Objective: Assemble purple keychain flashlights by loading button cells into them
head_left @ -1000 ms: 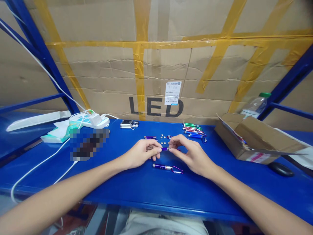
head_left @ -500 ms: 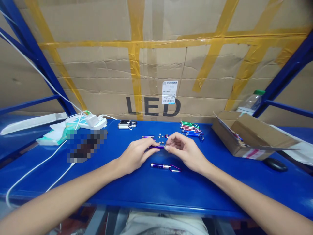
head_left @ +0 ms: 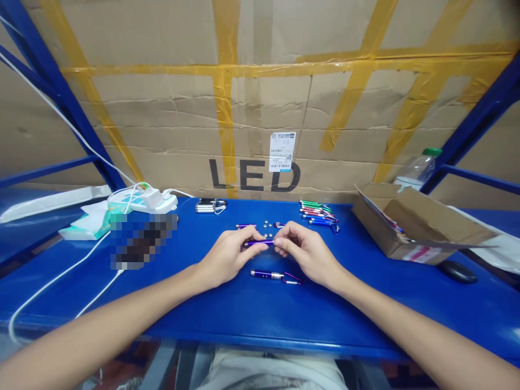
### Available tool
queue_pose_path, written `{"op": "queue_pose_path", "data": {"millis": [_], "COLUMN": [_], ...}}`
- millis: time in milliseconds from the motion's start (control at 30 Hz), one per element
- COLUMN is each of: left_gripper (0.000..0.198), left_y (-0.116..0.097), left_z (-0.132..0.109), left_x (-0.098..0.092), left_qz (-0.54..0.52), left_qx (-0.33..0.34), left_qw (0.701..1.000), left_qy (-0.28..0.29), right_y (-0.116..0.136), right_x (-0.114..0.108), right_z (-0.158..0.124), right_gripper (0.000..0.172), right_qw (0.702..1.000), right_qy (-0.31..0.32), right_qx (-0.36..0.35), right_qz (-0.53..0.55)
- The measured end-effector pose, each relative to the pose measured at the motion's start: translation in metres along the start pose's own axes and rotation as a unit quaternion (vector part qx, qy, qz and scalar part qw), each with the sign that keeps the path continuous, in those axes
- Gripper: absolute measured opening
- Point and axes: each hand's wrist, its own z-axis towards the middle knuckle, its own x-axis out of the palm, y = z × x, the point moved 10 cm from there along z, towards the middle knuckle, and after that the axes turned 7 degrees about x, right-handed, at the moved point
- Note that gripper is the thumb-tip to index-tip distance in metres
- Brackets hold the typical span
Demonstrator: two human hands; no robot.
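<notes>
My left hand (head_left: 231, 255) is closed, pinching a slim purple keychain penlight tube (head_left: 259, 243) between thumb and fingers. At the tube's right end, my right hand (head_left: 306, 250) is closed too, its thumb and fingertips pressed together. Whether a small part sits in that pinch is hidden. Just beyond the hands lie several small silver button cells (head_left: 266, 223), another purple tube piece (head_left: 245, 226) and a purple carabiner clip (head_left: 278, 225). Nearer to me rests a whole purple penlight (head_left: 266, 275) with its clip attached.
Green, red and blue penlights (head_left: 319, 212) lie in a row at the back right, black and silver ones (head_left: 209, 206) at the back left. An open cardboard box (head_left: 418, 227) and a black mouse (head_left: 457, 272) are on the right. A power strip (head_left: 134, 201) with white cables stands left.
My right fingertips have shifted slightly at the tube's right end, and more of the tube shows between the hands. My left hand keeps its hold.
</notes>
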Motion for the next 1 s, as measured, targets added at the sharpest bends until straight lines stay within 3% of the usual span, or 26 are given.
{"op": "queue_pose_path", "data": {"millis": [133, 300, 400, 533, 733, 1000], "left_gripper": [0.017, 0.022, 0.024, 0.028, 0.026, 0.026], "left_y": [-0.007, 0.012, 0.018, 0.02, 0.02, 0.02], "left_z": [0.001, 0.002, 0.002, 0.001, 0.002, 0.001], "left_x": [-0.003, 0.005, 0.007, 0.004, 0.005, 0.012], "left_qz": [0.035, -0.06, -0.075, -0.068, -0.058, -0.079], "left_qx": [0.04, -0.045, -0.067, -0.076, -0.076, -0.07], "left_qw": [0.999, 0.997, 0.995, 0.994, 0.995, 0.993], "left_qy": [0.005, 0.02, 0.026, 0.032, 0.041, 0.059], "right_y": [-0.002, 0.004, 0.005, -0.013, -0.014, -0.01], "right_x": [0.005, -0.004, -0.017, -0.013, -0.005, -0.014], "right_z": [0.001, 0.001, 0.002, 0.001, -0.003, 0.005], "right_gripper": [0.022, 0.02, 0.014, 0.008, 0.019, 0.02], "right_qw": [1.0, 0.994, 0.958, 0.917, 0.914, 0.983], "right_qy": [0.017, 0.021, -0.001, 0.065, 0.073, 0.027], "right_qx": [0.017, -0.006, -0.046, -0.052, -0.049, 0.024], "right_qz": [0.02, -0.11, -0.284, -0.389, -0.397, -0.18]}}
